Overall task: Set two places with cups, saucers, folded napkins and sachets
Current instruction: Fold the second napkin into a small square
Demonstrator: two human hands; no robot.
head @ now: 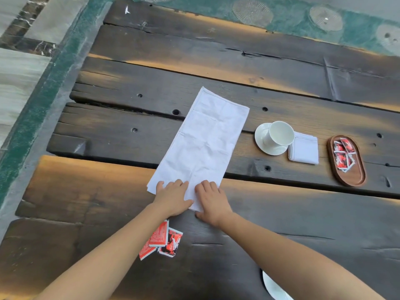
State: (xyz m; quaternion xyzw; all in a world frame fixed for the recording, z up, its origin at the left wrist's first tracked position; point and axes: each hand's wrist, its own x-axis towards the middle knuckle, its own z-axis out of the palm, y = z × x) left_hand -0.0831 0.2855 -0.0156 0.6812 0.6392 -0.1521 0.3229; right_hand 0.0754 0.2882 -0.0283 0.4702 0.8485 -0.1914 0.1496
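Head view: left hand (173, 197) and right hand (211, 201) lie side by side, palms down, fingers flat on the near end of a long white cloth napkin (202, 139), gripping nothing. Napkin lies creased, folded into a strip, on the dark plank table (303, 213). Red sachets (161, 240) near left forearm. White cup (279, 134) on saucer (263, 135), square folded napkin (304, 150) beside it, oval wooden tray (355, 178) holding sachets.

White napkin (200, 146) lies flat — a long strip on the table (281, 87).

Outdoor café/patio: rough plank table (281, 61), tiled floor (19, 68), sachet tray (355, 178).
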